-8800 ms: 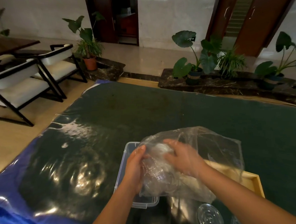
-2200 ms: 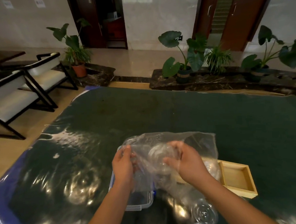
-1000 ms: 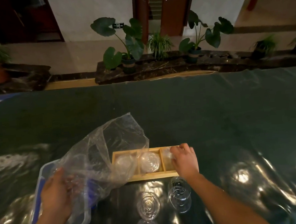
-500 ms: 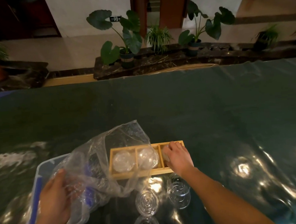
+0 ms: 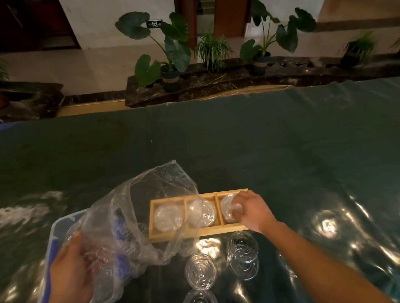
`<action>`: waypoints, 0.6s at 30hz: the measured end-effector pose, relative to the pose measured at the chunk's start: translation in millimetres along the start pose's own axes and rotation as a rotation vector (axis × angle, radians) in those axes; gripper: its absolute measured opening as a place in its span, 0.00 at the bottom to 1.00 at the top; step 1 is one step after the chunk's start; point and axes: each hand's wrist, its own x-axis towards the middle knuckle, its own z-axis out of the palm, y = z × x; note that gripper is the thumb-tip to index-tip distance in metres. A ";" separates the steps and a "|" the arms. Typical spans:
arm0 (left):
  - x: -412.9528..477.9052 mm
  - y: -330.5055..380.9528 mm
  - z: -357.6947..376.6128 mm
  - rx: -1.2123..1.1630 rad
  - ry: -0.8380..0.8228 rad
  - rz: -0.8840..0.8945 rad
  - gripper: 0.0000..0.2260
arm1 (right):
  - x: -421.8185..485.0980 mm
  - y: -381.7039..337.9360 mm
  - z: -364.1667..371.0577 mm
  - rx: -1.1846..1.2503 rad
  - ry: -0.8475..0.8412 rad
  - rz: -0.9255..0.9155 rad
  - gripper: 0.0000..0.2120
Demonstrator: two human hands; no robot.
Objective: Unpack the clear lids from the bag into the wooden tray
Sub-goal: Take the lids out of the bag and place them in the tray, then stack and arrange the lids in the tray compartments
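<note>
We find just one sign (image 5: pixel 154 24): a small dark plate with white marks, above and just behind the big-leaved potted plant (image 5: pixel 169 57). It shows a boxed figure and something like an arrow, too small for us to read. Nothing else bears writing.

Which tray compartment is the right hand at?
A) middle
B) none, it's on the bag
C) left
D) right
D: the right hand is on the lid in the rightmost compartment of the wooden tray, while the left hand holds the bag.
</note>
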 end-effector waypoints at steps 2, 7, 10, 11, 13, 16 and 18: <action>0.8 1.3 -0.1 -0.002 0.006 -0.004 0.18 | -6.6 1.1 -1.7 -0.069 0.044 0.060 0.16; 2.5 1.6 1.0 -0.106 0.010 -0.064 0.21 | -17.3 -4.1 3.5 -0.193 -0.116 0.126 0.18; 0.4 3.6 3.0 -0.095 -0.038 -0.121 0.23 | -17.0 -10.2 -3.6 -0.169 -0.053 0.130 0.14; -4.0 4.4 4.5 -0.103 -0.030 -0.137 0.22 | -16.3 -16.6 -8.1 -0.119 -0.032 0.136 0.14; -6.8 5.8 6.6 -0.086 -0.047 -0.115 0.20 | -16.2 -38.8 -16.8 0.080 0.009 0.139 0.17; -10.3 9.3 4.3 -0.099 0.037 -0.214 0.18 | -23.5 -89.5 -26.2 0.430 -0.071 0.032 0.23; -13.2 11.8 -0.1 -0.198 0.044 -0.210 0.17 | -35.2 -135.3 -29.3 0.651 -0.317 -0.046 0.33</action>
